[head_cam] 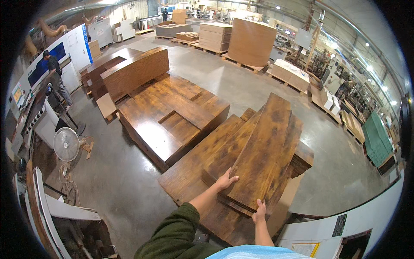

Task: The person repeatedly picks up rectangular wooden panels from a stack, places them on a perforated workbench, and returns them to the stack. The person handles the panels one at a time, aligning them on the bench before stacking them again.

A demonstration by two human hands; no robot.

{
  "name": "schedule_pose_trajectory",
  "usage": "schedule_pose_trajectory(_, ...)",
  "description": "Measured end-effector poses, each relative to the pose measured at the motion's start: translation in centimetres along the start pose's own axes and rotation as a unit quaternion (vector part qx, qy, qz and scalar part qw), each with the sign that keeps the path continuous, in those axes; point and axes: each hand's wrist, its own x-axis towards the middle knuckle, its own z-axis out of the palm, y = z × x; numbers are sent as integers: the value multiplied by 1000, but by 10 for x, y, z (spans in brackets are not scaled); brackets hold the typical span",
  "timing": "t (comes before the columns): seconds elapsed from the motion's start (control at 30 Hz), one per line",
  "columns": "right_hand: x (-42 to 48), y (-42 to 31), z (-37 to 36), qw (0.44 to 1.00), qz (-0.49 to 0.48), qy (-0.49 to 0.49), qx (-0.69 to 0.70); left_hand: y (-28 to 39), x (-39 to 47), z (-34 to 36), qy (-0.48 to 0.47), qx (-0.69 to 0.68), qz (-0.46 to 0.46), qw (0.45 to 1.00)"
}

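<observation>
Several long, dark wood-grain boards (260, 152) lie stacked at an angle over wider boards (207, 145) of the same finish. My left hand (226, 180) grips the left edge of the upper boards near their close end, thumb on top. On the near end, at its right corner, my right hand (259, 211) has its thumb on top and its fingers at the edge, partly hidden. Beneath, more brown boards (226, 223) spread towards me. A shorter stack (302, 158) of similar boards sits to the right of the angled ones.
A large stack of brown panels (174, 119) stands just beyond to the left. A pedestal fan (66, 144) and a person (55, 76) at a machine are at the left. White machine housing (317, 231) lies close at the lower right. Pallets of panels (252, 42) line the far floor.
</observation>
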Motion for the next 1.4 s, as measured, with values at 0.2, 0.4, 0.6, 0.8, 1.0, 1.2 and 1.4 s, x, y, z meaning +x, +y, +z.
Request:
schedule_pose_trajectory(0.2,9,10,6,999,-28,-32,-20,-16,5,-10,3,39,6,999)
schedule_pose_trajectory(0.4,25,20,-23,996,-61,-20,-57,25,-11,1,-6,38,-14,999)
schedule_pose_trajectory(0.6,25,13,-15,992,-49,-6,-115,30,-20,-9,16,61,-53,997)
schedule_pose_trajectory(0.8,29,17,-18,992,-88,-31,-89,45,-29,-8,71,107,-73,989)
schedule_pose_trajectory(1.0,16,47,-54,987,-140,-55,-65,41,-57,18,326,383,253,826)
schedule_pose_trajectory(1.2,12,177,-192,981,-68,143,112,67,-172,155,-45,249,369,894)
schedule_pose_trajectory(1.4,-34,332,-278,929,186,237,217,-147,-294,299,-212,29,-257,942)
